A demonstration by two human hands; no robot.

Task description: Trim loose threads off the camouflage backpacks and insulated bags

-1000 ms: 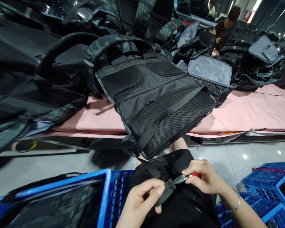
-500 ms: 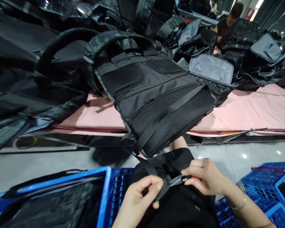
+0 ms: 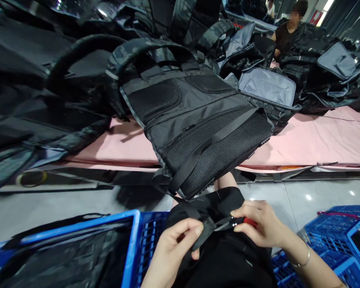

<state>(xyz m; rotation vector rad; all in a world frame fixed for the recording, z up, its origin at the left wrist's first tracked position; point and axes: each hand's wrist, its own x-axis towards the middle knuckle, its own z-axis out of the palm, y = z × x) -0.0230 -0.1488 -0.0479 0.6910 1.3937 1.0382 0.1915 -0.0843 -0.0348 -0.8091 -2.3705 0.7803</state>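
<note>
At lower centre, fingers of the left hand (image 3: pixel 176 244) pinch the strap end (image 3: pixel 209 227), and those of the right hand (image 3: pixel 260 225) clamp the snips (image 3: pixel 235 223) (tips at its edge), so a slip could nick it.

A pink table (image 3: pixel 315 140) bears a black backpack (image 3: pixel 192 114) and bags (image 3: pixel 267 88).

I can see a slim silver-coloured bangle (image 3: pixel 308 256) circling the bare right forearm (image 3: pixel 319 267), and a plain black garment (image 3: pixel 231 256) across the lap, short pale threads (image 3: pixel 249 263) clinging to it.
</note>
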